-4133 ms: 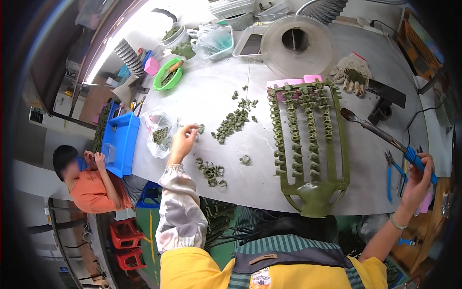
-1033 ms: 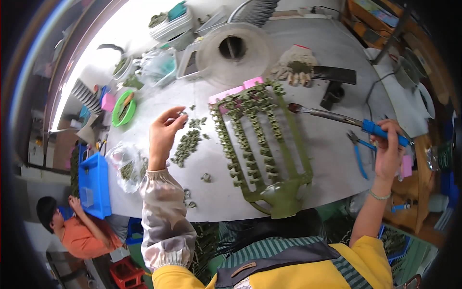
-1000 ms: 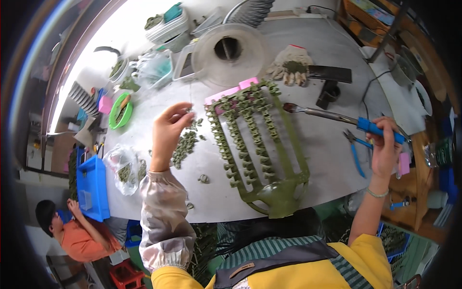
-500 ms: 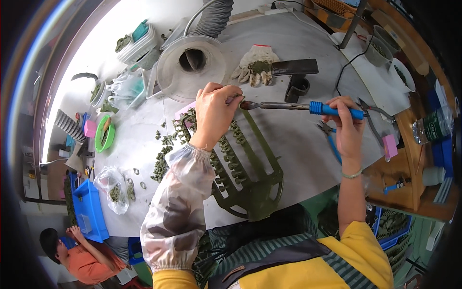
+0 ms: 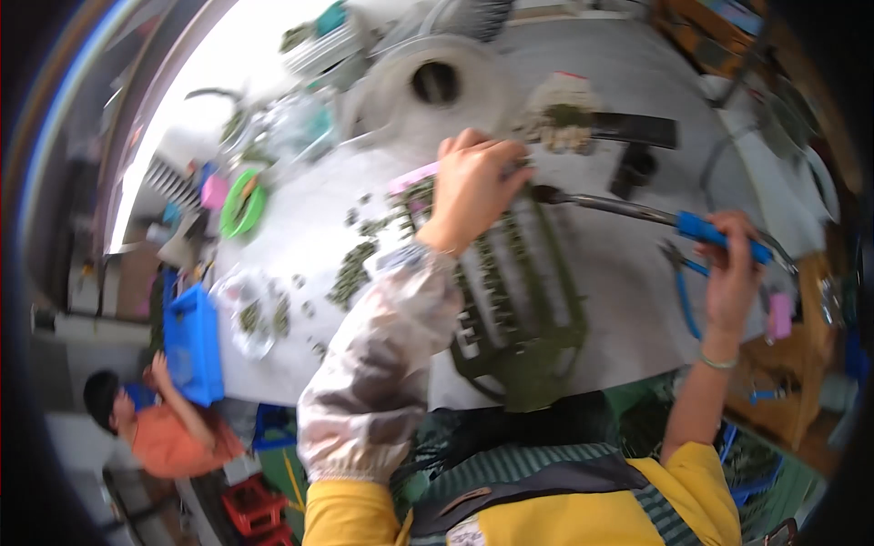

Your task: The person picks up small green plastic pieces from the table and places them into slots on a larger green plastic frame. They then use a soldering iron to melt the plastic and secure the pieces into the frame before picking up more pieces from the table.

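My right hand [image 5: 731, 278] grips a soldering iron [image 5: 628, 208] by its blue handle. The iron's dark tip lies just right of my left fingertips, at the far end of a dark green slotted rack [image 5: 537, 364]. My left hand [image 5: 473, 187] is closed in a pinch over that end of the rack; what is between the fingers is hidden and blurred. Rows of small green pieces line the rack's bars. More loose green pieces [image 5: 353, 273] lie in a heap left of the rack. A pink block [image 5: 414, 176] shows beside my left hand.
A clear funnel-shaped hood [image 5: 382, 100] with a grey hose stands beyond my left hand. A dirty glove [image 5: 564, 118] and blue-handled pliers [image 5: 683, 291] lie to the right. A green bowl [image 5: 258, 205], plastic bag [image 5: 241, 318] and blue tray [image 5: 211, 355] are left, near another person [image 5: 177, 428].
The whole view has shifted, with the table contents now farther right and blurred. My right hand has drawn the iron's tip slightly away from my left fingers, which stay pinched.
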